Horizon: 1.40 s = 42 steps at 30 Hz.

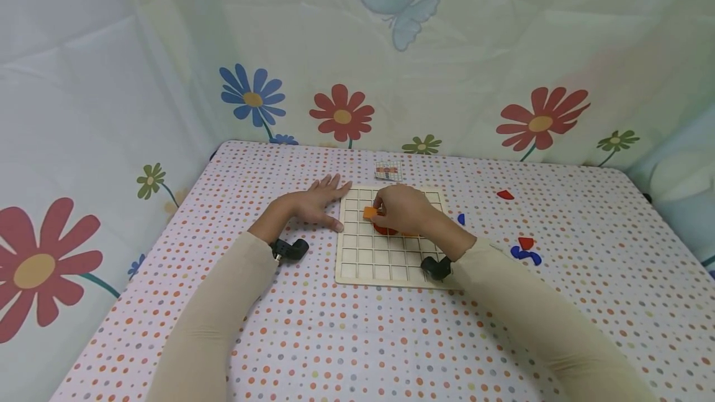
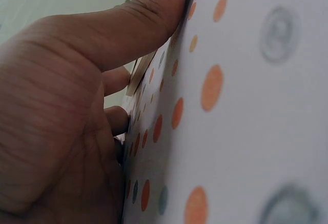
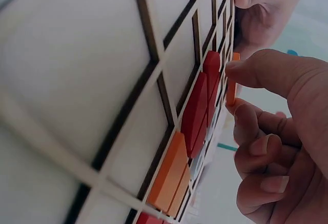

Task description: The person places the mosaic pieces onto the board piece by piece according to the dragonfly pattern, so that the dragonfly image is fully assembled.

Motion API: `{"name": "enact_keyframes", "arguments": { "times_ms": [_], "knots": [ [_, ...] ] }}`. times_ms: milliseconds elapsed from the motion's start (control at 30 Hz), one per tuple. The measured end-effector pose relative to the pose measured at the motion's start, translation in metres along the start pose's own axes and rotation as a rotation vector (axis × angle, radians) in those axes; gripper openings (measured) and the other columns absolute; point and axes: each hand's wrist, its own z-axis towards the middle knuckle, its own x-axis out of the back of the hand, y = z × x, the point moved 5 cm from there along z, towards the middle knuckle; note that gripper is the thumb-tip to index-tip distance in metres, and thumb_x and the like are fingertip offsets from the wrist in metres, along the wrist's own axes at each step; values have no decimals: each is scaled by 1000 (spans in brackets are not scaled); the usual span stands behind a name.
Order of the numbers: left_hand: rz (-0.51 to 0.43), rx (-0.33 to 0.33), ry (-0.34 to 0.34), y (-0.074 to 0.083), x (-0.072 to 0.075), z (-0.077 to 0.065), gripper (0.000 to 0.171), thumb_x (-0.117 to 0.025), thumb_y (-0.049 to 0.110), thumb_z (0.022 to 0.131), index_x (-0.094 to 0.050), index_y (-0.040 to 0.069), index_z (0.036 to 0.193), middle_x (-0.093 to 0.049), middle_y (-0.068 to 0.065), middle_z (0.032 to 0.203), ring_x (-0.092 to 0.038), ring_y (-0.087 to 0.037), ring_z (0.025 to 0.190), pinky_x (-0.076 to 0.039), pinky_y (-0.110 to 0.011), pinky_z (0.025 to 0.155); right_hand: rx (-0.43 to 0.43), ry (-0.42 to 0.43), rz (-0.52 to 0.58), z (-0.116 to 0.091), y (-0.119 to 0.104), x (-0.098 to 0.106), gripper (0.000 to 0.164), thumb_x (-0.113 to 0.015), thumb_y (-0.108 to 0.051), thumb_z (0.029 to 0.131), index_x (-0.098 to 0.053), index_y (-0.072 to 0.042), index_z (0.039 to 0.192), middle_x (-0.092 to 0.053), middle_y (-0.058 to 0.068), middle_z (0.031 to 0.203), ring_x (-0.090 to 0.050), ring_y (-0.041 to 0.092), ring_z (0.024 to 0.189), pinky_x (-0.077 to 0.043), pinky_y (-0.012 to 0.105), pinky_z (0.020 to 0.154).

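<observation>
My right hand point(image 1: 406, 208) pinches a square orange tile point(image 1: 369, 213) between thumb and fingers, over the left part of a pale wooden grid board point(image 1: 357, 272). In the right wrist view the orange tile point(image 3: 232, 83) stands just off the grid. Red tiles point(image 3: 195, 114) and another orange tile point(image 3: 169, 175) sit in the board's cells below, partly covered by my right hand in the head view. My left hand point(image 1: 317, 202) lies at the board's left edge with its fingers spread. Its thumb point(image 2: 138, 26) and fingertips touch the edge.
A small printed card point(image 1: 388, 170) with a grid pattern lies behind the board. To the right are loose pieces: a red one point(image 1: 505, 195), a blue one point(image 1: 461, 219), and a cluster of red point(image 1: 526, 243) and blue pieces point(image 1: 533, 258). A dotted cloth point(image 1: 313, 340) covers the table.
</observation>
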Motion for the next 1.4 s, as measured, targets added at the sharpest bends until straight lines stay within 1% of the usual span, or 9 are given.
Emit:
{"name": "enact_keyframes", "arguments": {
  "times_ms": [267, 567, 700, 833, 1133, 1400],
  "knots": [
    [9, 2, 6, 1, 0, 0, 107, -69, 54, 86, 1, 23, 160, 16, -10, 165, 20, -28, 152, 9, -48, 125, 2, -40, -16, 6, -3, -1, 29, -74, -34, 87, -73, -9, 103, -68, -3, 78, -59, 9, 63, -49, 23, 56],
    [22, -3, 14, 3, 2, 0, 108, -70, 54, 85, 0, 20, 160, 15, -12, 165, 18, -30, 152, 8, -49, 125, 12, -84, -68, 11, -7, 0, 31, -74, -35, 88, -74, -10, 106, -71, -1, 90, -63, 11, 74, -54, 28, 66],
    [25, -3, 13, 2, 1, 1, 108, -70, 55, 85, 0, 21, 160, 15, -12, 165, 19, -30, 152, 8, -49, 125, 14, -99, -68, 12, -9, 1, 32, -75, -35, 87, -74, -9, 106, -71, -1, 89, -63, 11, 73, -54, 28, 65],
    [23, -1, 12, 1, 1, 2, 108, -70, 55, 85, 0, 21, 160, 16, -11, 165, 19, -29, 152, 8, -49, 125, 11, -105, -52, 14, -9, 1, 30, -76, -33, 86, -75, -9, 103, -70, -1, 85, -62, 12, 70, -53, 27, 62],
    [29, 9, 15, 2, 1, 2, 107, -70, 55, 85, 0, 22, 160, 15, -10, 165, 19, -29, 153, 8, -48, 125, 16, -93, -15, 13, -10, 2, 30, -79, -31, 84, -76, -8, 103, -73, 1, 86, -64, 12, 72, -55, 27, 65],
    [26, 7, 13, 0, 0, 2, 107, -70, 55, 85, 0, 23, 160, 16, -10, 165, 19, -29, 152, 8, -48, 125, 9, -89, 7, 13, -11, 0, 27, -79, -28, 84, -77, -8, 102, -74, 0, 87, -64, 10, 71, -55, 25, 64]
  ]
}}
